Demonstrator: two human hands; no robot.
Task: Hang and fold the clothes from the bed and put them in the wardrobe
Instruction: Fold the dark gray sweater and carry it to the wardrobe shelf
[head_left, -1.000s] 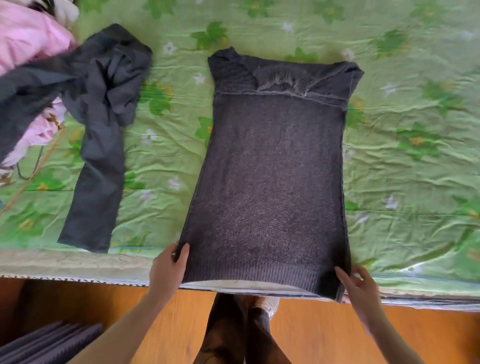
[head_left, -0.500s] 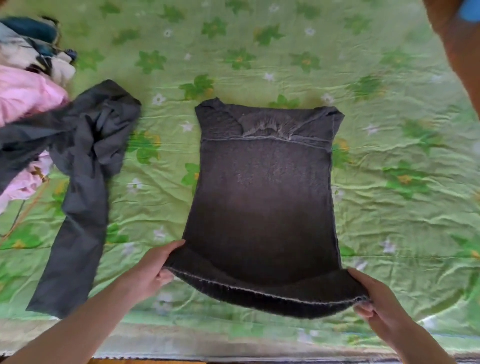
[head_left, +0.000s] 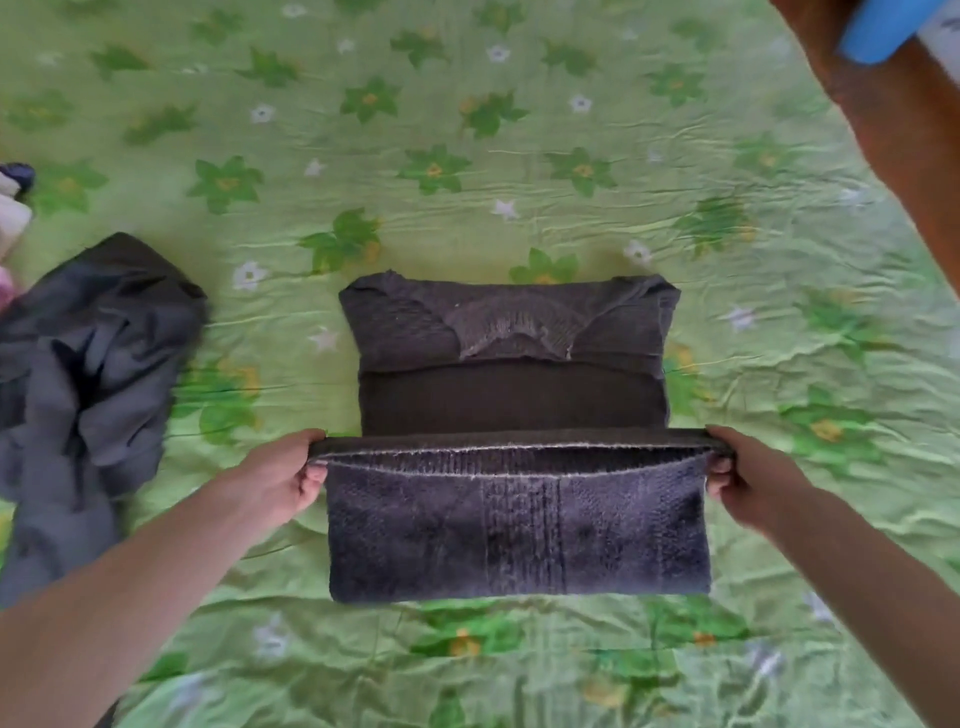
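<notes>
**Sweater mid-fold, hem pulled up off the bed**

Both hands are busy with the dark knit sweater (head_left: 519, 525), which lies flat on the bed (head_left: 467, 156), right in front of the person. The left hand (head_left: 280, 480) pinches the hem's left corner, fingers curled under and thumb on top. The right hand (head_left: 748, 475) does the same at the opposite corner. Between them the hem is stretched into a straight taut line, lifted off the layer below.

Why hold it like that? My guess: gripping both corners keeps the edge even, so the bottom part goes over in one clean fold instead of bunching. The collar end lies beyond the hands, flat on the sheet, with the sleeves seemingly already tucked in, so it's a tidy rectangle. Looks like the hem is headed toward the collar to halve it. I'd call this fold roughly midway, and the wardrobe part isn't in view at all.

Off past the left hand there's a crumpled grey garment (head_left: 88, 374), well apart from the sweater, probably waiting its turn. A bit more clothing (head_left: 13, 208) peeks in at the edge beyond it.

Labels or writing: none I can read. No tag is visible at the collar, and the sheet is just green with flower prints.
</notes>
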